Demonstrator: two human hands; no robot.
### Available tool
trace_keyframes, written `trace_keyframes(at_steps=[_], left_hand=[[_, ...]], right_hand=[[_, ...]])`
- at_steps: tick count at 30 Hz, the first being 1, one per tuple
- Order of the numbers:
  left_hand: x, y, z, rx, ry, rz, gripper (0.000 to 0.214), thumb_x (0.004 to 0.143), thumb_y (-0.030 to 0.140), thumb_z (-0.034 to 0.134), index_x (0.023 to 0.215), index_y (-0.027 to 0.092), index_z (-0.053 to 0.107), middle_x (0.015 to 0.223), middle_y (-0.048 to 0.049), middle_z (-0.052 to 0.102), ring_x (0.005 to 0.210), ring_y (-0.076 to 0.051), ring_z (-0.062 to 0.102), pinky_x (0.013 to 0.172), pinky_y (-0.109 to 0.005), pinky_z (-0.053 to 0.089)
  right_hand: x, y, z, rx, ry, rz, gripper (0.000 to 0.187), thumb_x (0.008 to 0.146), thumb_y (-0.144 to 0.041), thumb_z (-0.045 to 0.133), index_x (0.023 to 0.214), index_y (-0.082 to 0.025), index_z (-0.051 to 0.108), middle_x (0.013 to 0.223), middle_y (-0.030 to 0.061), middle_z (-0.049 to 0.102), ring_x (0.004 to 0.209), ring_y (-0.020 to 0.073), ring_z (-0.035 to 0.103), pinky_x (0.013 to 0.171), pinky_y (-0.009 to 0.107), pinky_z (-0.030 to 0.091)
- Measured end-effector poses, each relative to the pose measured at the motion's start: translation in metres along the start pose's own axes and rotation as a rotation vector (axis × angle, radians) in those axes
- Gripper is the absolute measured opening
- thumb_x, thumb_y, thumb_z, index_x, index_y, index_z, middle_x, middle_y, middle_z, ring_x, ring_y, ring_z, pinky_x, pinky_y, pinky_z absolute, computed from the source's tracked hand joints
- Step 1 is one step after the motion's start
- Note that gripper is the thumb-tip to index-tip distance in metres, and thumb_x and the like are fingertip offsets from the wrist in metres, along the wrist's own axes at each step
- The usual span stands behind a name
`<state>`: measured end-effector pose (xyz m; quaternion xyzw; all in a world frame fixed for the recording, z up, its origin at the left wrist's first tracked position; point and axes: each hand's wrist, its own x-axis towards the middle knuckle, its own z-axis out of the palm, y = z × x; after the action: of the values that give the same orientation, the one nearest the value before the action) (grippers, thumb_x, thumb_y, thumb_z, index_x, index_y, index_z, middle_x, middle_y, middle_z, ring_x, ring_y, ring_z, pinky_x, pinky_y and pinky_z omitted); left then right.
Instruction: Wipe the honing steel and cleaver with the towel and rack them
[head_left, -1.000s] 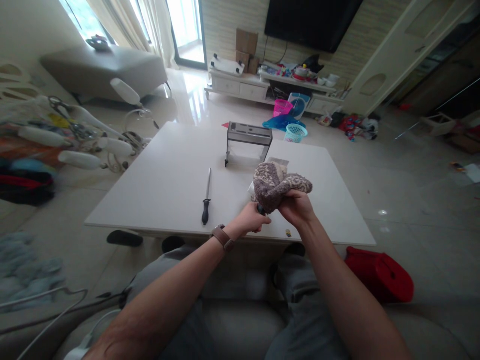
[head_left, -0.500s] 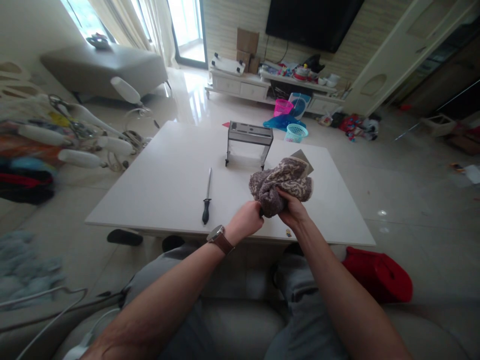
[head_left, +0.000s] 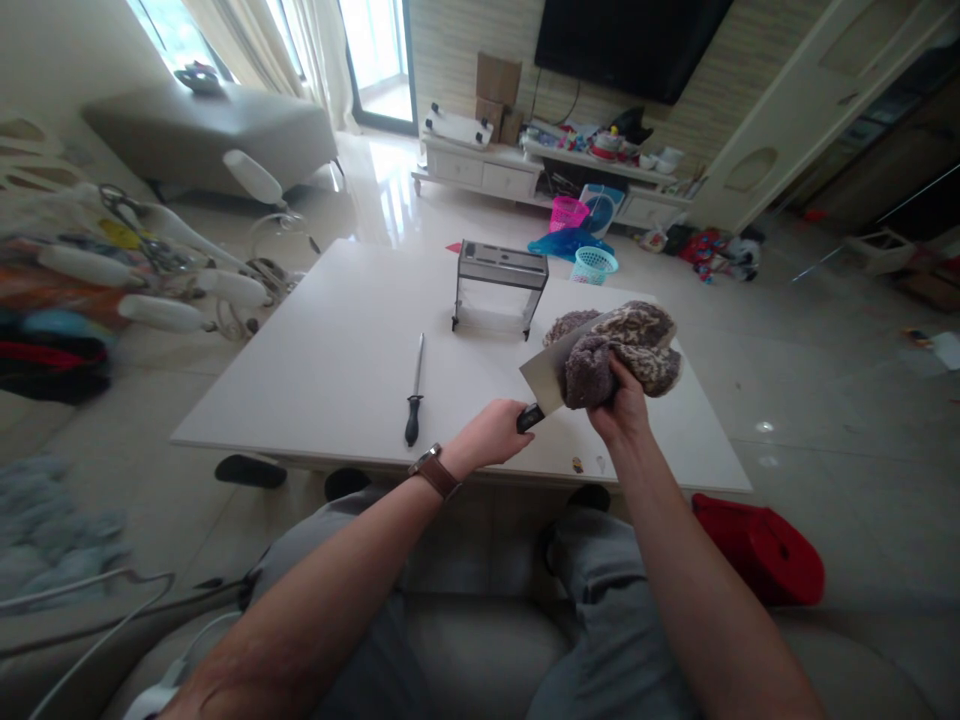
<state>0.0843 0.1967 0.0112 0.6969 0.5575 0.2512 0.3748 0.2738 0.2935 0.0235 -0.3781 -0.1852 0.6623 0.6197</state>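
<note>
My left hand (head_left: 501,433) is closed round the black handle of a cleaver (head_left: 546,378), holding it above the near part of the white table. A brown-and-cream patterned towel (head_left: 637,345) is bunched in my right hand (head_left: 624,408), folded over both sides of the broad blade. The blade's handle end shows bare, while its far part is hidden in the cloth. To the left, a sharpening steel (head_left: 415,400) with a black handle lies on the table. Farther back stands a knife block (head_left: 502,265) with a grey top and clear sides.
The white table (head_left: 315,370) has small stickers (head_left: 577,465) near its front edge. Beyond it are a teal basket (head_left: 595,264), a pink basket (head_left: 568,213) and a cluttered TV cabinet (head_left: 472,172). A red object (head_left: 757,548) lies at my right, lamp arms (head_left: 225,288) at the left.
My right hand and the towel have moved right along the cleaver, away from the handle. More of the blade and handle now shows. My left hand has stayed nearly in place.
</note>
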Motion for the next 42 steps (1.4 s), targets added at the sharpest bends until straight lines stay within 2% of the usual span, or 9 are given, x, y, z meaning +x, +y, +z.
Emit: trace_keyframes(at_steps=[6,11,14,21,24,27,31,36,42], left_hand=[[0.004,-0.003,0.012,-0.09,0.062,-0.028,0.005,0.08,0.013,0.063,0.08,0.014,0.068,0.063,-0.0015,0.066,0.052,-0.013,0.059,0.056,-0.023,0.044],[0.008,-0.015,0.013,-0.008,0.12,0.07,0.018,0.077,0.007,0.06,0.086,0.012,0.075,0.079,-0.0093,0.076,0.071,-0.019,0.07,0.067,-0.025,0.051],[0.009,-0.019,0.011,0.024,0.135,0.098,0.021,0.076,0.008,0.061,0.09,0.012,0.077,0.085,-0.0111,0.077,0.078,-0.021,0.071,0.069,-0.026,0.052],[0.007,-0.013,0.012,-0.055,0.105,0.037,0.01,0.073,0.014,0.068,0.081,0.011,0.072,0.067,-0.005,0.07,0.058,-0.014,0.061,0.054,-0.022,0.046],[0.006,-0.012,0.011,-0.099,0.092,0.014,0.012,0.073,0.015,0.069,0.084,0.011,0.072,0.064,-0.0037,0.069,0.053,-0.011,0.057,0.05,-0.021,0.044],[0.004,-0.01,0.009,-0.13,0.085,0.005,0.017,0.073,0.017,0.07,0.088,0.01,0.073,0.065,-0.0035,0.069,0.053,-0.011,0.057,0.05,-0.021,0.044],[0.003,-0.009,0.009,-0.143,0.076,-0.002,0.012,0.072,0.018,0.071,0.082,0.011,0.071,0.062,-0.0028,0.067,0.053,-0.011,0.057,0.049,-0.02,0.043],[0.004,-0.011,0.01,-0.12,0.105,0.038,0.007,0.071,0.017,0.072,0.076,0.012,0.068,0.065,-0.0029,0.068,0.058,-0.012,0.059,0.052,-0.02,0.044],[0.003,-0.01,0.01,-0.142,0.085,0.016,0.008,0.072,0.018,0.07,0.071,0.015,0.062,0.058,-0.0002,0.064,0.05,-0.01,0.056,0.049,-0.02,0.042]], right_hand=[[-0.024,0.035,0.009,-0.184,-0.092,0.198,0.026,0.062,-0.006,0.083,0.082,-0.02,0.077,0.086,-0.0006,0.083,0.084,0.0193,0.078,0.093,0.036,0.065],[-0.031,0.051,0.011,-0.214,-0.078,0.201,0.035,0.054,-0.004,0.087,0.084,-0.02,0.078,0.09,0.0002,0.083,0.091,0.0216,0.078,0.094,0.038,0.064],[-0.03,0.053,0.01,-0.214,-0.044,0.178,0.036,0.051,-0.003,0.088,0.081,-0.02,0.077,0.087,-0.0003,0.083,0.09,0.0217,0.078,0.094,0.038,0.064],[-0.027,0.055,0.008,-0.2,-0.019,0.169,0.033,0.051,-0.004,0.088,0.079,-0.018,0.077,0.085,-0.0002,0.083,0.08,0.0183,0.076,0.084,0.032,0.065],[-0.027,0.055,0.009,-0.202,-0.024,0.146,0.035,0.051,-0.005,0.089,0.081,-0.018,0.077,0.088,-0.0001,0.083,0.081,0.0177,0.076,0.083,0.031,0.065],[-0.028,0.054,0.009,-0.209,-0.032,0.14,0.038,0.051,-0.006,0.092,0.083,-0.017,0.077,0.09,0.0011,0.083,0.083,0.0183,0.077,0.085,0.032,0.065],[-0.031,0.053,0.011,-0.204,-0.027,0.122,0.04,0.049,-0.006,0.093,0.084,-0.016,0.078,0.089,0.0019,0.083,0.084,0.0192,0.077,0.087,0.034,0.064],[-0.036,0.051,0.016,-0.188,-0.002,0.125,0.038,0.047,-0.005,0.092,0.081,-0.016,0.078,0.086,0.0007,0.082,0.08,0.0176,0.075,0.081,0.03,0.064],[-0.036,0.051,0.017,-0.195,0.01,0.117,0.039,0.047,-0.005,0.091,0.081,-0.017,0.078,0.086,0.0004,0.082,0.08,0.0173,0.075,0.079,0.03,0.063]])
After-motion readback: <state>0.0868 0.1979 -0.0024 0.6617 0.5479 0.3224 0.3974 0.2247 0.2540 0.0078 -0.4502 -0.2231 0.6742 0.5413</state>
